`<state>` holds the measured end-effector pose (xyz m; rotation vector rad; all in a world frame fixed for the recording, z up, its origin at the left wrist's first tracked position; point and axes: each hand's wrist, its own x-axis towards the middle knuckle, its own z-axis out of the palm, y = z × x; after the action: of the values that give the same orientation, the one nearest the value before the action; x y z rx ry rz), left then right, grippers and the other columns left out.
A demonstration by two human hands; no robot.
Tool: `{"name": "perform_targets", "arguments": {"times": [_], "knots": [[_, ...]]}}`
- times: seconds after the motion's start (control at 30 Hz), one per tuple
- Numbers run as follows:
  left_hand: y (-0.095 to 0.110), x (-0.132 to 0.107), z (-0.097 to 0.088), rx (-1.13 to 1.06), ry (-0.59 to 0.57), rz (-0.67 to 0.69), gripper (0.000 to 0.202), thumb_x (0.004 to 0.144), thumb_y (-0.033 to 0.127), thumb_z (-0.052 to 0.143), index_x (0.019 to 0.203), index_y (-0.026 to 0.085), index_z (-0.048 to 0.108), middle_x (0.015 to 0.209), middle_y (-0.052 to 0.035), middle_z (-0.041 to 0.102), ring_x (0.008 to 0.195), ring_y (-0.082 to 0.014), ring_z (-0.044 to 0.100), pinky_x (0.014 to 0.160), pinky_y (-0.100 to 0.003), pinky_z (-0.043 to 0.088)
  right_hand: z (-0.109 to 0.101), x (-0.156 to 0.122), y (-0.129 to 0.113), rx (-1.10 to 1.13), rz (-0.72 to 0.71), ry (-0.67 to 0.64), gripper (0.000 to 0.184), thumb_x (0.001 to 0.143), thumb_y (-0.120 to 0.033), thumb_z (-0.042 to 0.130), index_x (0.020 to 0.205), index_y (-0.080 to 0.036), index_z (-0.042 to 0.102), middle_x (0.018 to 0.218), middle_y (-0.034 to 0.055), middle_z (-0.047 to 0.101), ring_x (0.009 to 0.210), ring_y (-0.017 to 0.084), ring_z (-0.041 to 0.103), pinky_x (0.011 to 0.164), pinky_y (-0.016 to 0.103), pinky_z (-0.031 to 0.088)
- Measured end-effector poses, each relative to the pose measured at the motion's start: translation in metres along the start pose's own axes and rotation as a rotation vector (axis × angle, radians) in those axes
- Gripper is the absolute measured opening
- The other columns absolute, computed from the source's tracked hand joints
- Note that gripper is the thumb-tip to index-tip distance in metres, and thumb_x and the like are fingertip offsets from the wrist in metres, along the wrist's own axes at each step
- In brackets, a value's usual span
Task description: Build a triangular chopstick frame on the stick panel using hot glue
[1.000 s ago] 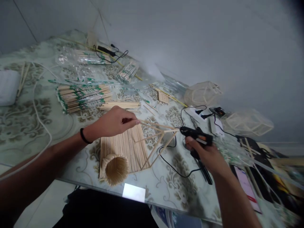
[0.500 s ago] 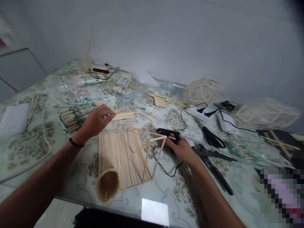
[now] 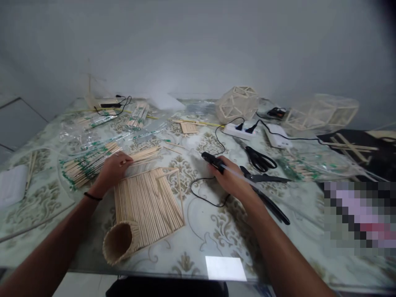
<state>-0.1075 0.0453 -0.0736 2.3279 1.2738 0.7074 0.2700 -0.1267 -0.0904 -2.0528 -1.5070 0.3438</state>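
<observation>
My right hand [image 3: 231,181] is wrapped round a black glue gun [image 3: 213,160], its nozzle pointing left and low over the table. My left hand [image 3: 111,169] rests with curled fingers on a loose pile of thin wooden sticks [image 3: 142,155], next to a bundle of green-wrapped chopsticks [image 3: 83,166]; whether it grips a stick I cannot tell. Between the hands lies a mat of glued sticks [image 3: 145,208] with one end rolled into a tube [image 3: 118,247]. A small stick frame [image 3: 175,185] lies flat on the mat.
Black scissors [image 3: 257,159] and dark pliers [image 3: 268,198] lie right of my right hand. A white power strip [image 3: 239,131] with cables sits behind, beside two stick polyhedra [image 3: 237,103] [image 3: 321,112]. Plastic sleeves and more sticks litter the far left of the glass-topped table [image 3: 198,235].
The left hand let go of the stick frame, which now lies flat on the mat, and moved left to the loose sticks. The right hand lowered the glue gun toward the table.
</observation>
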Motion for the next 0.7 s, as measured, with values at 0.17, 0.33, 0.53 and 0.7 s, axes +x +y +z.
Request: {"name": "perform_targets", "arguments": {"times": [0.17, 0.33, 0.53, 0.7], "knots": [[0.02, -0.001, -0.018, -0.117, 0.066, -0.117, 0.024, 0.081, 0.043, 0.063, 0.086, 0.02, 0.068, 0.07, -0.0027, 0.071, 0.065, -0.0174, 0.063, 0.064, -0.028, 0.051, 0.004, 0.009, 0.017, -0.046, -0.049, -0.013, 0.032, 0.079, -0.017, 0.066, 0.111, -0.016, 0.065, 0.121, 0.0195, 0.066, 0.117, 0.035, 0.062, 0.102, 0.045, 0.05], [0.063, -0.007, -0.03, -0.33, 0.077, -0.07, 0.022, 0.083, 0.04, 0.067, 0.085, 0.018, 0.065, 0.069, -0.0024, 0.069, 0.066, -0.0148, 0.065, 0.069, -0.028, 0.056, 0.0, 0.011, 0.024, -0.017, -0.103, -0.07, 0.035, 0.075, -0.013, 0.069, 0.11, -0.017, 0.068, 0.12, 0.0145, 0.065, 0.116, 0.031, 0.063, 0.104, 0.044, 0.052], [0.099, -0.016, -0.048, -0.517, 0.001, 0.055, 0.022, 0.083, 0.037, 0.078, 0.083, 0.017, 0.071, 0.074, -0.0024, 0.073, 0.067, -0.0131, 0.069, 0.068, -0.024, 0.058, -0.029, 0.007, 0.021, 0.026, -0.197, -0.09, 0.028, 0.081, -0.022, 0.074, 0.109, -0.02, 0.072, 0.119, 0.0132, 0.068, 0.12, 0.032, 0.065, 0.111, 0.05, 0.05], [0.137, -0.006, -0.065, -0.434, -0.07, 0.214, 0.017, 0.086, 0.034, 0.078, 0.084, 0.018, 0.074, 0.077, -0.0003, 0.075, 0.068, -0.011, 0.069, 0.069, -0.02, 0.056, -0.069, -0.004, -0.054, 0.311, -0.37, 0.061, 0.023, 0.1, -0.041, 0.064, 0.111, -0.023, 0.073, 0.107, 0.0086, 0.074, 0.095, 0.023, 0.072, 0.088, 0.04, 0.06]]}}
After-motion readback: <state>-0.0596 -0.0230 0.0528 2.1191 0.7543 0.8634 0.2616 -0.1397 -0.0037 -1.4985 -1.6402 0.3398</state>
